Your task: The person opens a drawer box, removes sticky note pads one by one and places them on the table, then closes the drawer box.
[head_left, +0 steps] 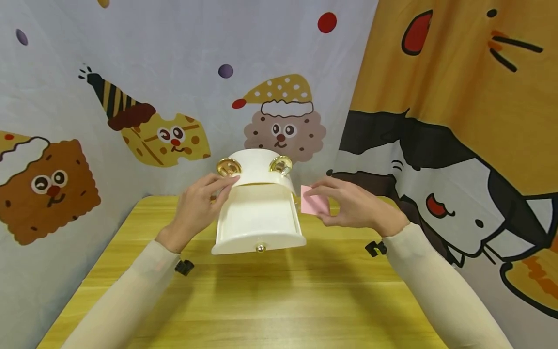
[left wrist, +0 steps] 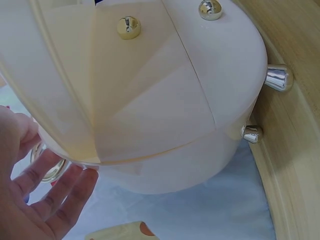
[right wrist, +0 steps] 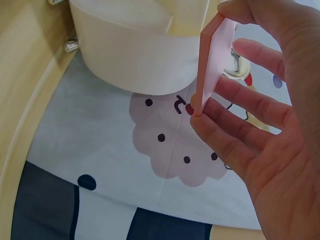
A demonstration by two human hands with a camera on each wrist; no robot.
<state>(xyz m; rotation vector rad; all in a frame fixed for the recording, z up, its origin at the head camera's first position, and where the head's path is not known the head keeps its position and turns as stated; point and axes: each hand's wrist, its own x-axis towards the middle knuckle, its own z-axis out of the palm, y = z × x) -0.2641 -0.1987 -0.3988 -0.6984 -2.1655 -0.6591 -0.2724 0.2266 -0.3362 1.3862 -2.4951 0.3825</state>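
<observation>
Head view: yellow wood-grain table [head_left: 270, 300] is lying at 6 o'clock; white printed cloth [head_left: 174, 34] is hanging behind, showing brown biscuit print [head_left: 65, 203] at 9, cheese print [head_left: 192, 133] at 10, purple dot [head_left: 225, 71] at 11, nightcapped cookie print [head_left: 307, 138] at 12, red dot [head_left: 327, 23] at 1. Orange cloth [head_left: 471, 97] is hanging at 2, cat print [head_left: 453, 182] showing at 3.

I see the left hand [head_left: 198, 201] touching the white box [head_left: 256, 167] at its left edge; the drawer [head_left: 258, 213] sits open, gold knob [head_left: 260, 247] facing me. The right hand [head_left: 355, 203] pinches a pink pad [head_left: 312, 202] just beside the box, above the table [head_left: 270, 300].
</observation>
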